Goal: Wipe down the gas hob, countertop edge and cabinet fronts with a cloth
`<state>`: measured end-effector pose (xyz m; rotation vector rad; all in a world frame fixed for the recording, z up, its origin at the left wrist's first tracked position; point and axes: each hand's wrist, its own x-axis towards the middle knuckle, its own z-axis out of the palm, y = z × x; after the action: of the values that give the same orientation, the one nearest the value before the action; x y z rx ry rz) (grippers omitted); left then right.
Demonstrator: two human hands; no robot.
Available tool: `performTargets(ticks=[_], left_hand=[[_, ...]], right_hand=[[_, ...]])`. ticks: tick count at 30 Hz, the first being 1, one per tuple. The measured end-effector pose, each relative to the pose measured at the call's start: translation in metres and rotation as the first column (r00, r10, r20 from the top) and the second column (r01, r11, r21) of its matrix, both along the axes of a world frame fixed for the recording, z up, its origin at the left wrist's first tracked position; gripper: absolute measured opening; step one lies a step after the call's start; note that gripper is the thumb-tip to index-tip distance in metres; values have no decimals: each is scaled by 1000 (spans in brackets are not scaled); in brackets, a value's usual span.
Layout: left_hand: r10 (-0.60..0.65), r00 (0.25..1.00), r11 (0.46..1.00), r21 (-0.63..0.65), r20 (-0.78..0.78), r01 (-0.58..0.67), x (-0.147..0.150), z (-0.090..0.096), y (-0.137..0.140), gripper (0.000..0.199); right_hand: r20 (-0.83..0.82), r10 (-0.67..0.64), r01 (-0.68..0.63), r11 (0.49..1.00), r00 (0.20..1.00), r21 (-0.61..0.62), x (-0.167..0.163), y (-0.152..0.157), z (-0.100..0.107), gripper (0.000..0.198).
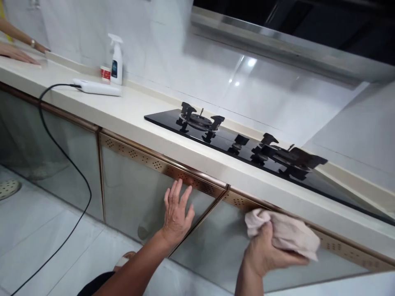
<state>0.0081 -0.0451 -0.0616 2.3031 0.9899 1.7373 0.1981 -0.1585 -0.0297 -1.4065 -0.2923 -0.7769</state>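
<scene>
My right hand grips a pale, bunched-up cloth and presses it against the perforated metal strip at the top of the right glass cabinet door. To its left, my left hand is open with fingers spread, near the middle cabinet door. Its fingertips reach the perforated strip; whether they touch it I cannot tell. Above both hands runs the front edge of the white countertop.
A black gas hob is set in the countertop under a range hood. Further left stand a spray bottle, a red-and-white tub and a white corded device, its black cable hanging to the floor. Another person's arms rest far left.
</scene>
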Motion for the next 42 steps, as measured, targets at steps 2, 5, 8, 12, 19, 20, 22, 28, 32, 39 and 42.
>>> performTargets(ticks=[2, 5, 8, 12, 19, 20, 22, 28, 32, 39, 42], left_hand=[[33, 996, 999, -38, 85, -30, 0, 1, 2, 58], [40, 979, 996, -91, 200, -22, -2, 4, 4, 53], [31, 938, 991, -134, 346, 17, -7, 3, 13, 49], [207, 758, 951, -309, 619, -7, -24, -7, 47, 47], [374, 664, 870, -493, 647, -10, -42, -16, 83, 40], [366, 650, 876, -482, 666, 2, -40, -14, 78, 41], [313, 659, 902, -431, 685, 19, -36, -8, 64, 44], [166, 779, 938, -339, 605, 63, -27, 9, 27, 45], [177, 732, 915, -385, 659, 125, -21, 12, 26, 44], [328, 562, 845, -502, 759, 185, -22, 11, 41, 45], [395, 480, 834, -525, 783, 170, -28, 9, 52, 46]], right_hand=[[24, -1, 1, 1000, 1000, 13, -4, 9, -2, 79], [241, 62, -5, 973, 969, -231, -41, 40, -8, 67], [531, 299, 48, 838, 793, -544, -98, 77, 2, 38], [636, 599, 80, 694, 487, -715, -164, 125, 36, 17], [571, 787, 193, 538, 232, -820, -203, 161, 72, 18], [564, 785, 188, 532, 256, -825, -200, 157, 72, 18], [574, 747, 181, 547, 336, -817, -187, 141, 70, 20], [704, 458, 302, 676, 542, -672, -95, 69, 37, 39], [803, 314, 402, 737, 507, -543, -47, 41, 15, 47], [823, 329, 448, 715, 463, -537, -83, 67, 15, 44], [771, 509, 436, 636, 383, -636, -128, 96, 32, 35]])
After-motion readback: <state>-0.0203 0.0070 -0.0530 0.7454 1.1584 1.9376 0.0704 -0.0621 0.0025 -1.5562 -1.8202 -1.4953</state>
